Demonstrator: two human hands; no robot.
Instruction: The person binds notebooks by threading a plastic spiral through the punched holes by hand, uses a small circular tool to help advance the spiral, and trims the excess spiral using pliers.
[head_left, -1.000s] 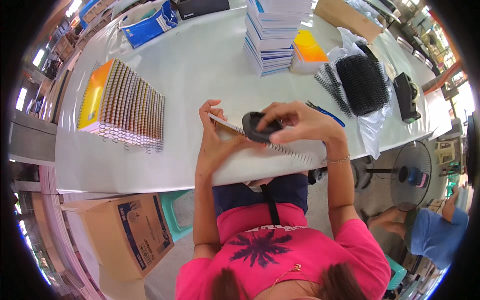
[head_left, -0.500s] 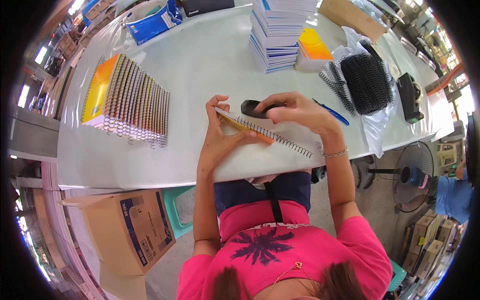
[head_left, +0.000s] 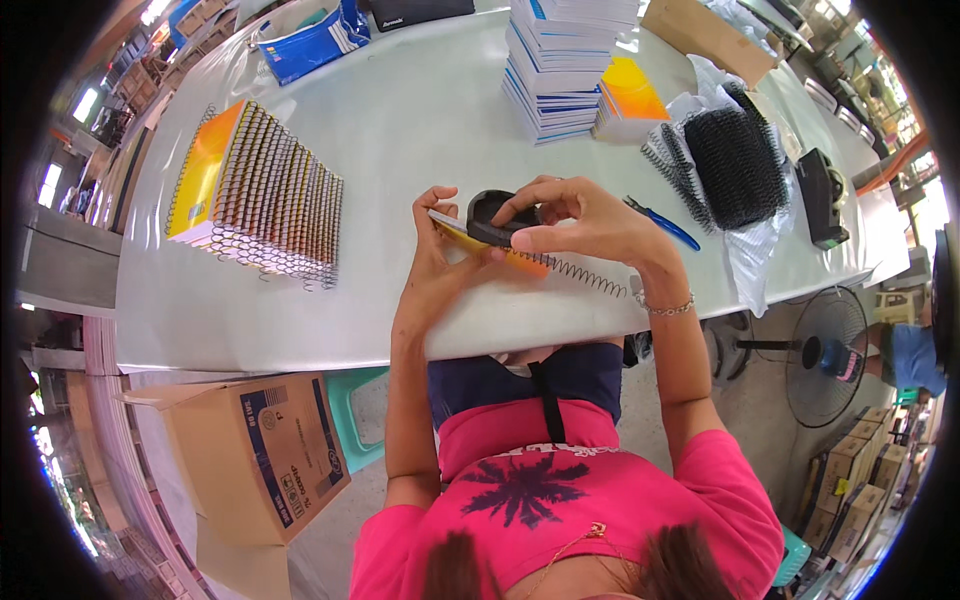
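My left hand (head_left: 437,265) grips a thin notebook (head_left: 530,264) with a yellow-orange cover above the table's near side. A dark wire coil (head_left: 590,278) runs along the notebook's edge and sticks out past its right end. My right hand (head_left: 590,222) holds a rounded black tool (head_left: 490,215) with a hollow, its fingers curled at the opening. The tool lies over the coil at the notebook's edge and hides part of both; whether it presses on them I cannot tell. Blue-handled pliers (head_left: 665,224) lie to the right of my right hand.
Coil-bound notebooks (head_left: 265,195) stand in a row at left. A tall stack of books (head_left: 565,80) rises at the back beside a yellow-orange pile (head_left: 633,92). Black coils (head_left: 735,165) lie on plastic at right, near a black device (head_left: 822,198). A fan (head_left: 825,355) stands beyond the table.
The black tool has moved slightly left and tilted, so its hollow now shows. It covers more of the coil. My right fingers have shifted on it; my left hand has barely moved.
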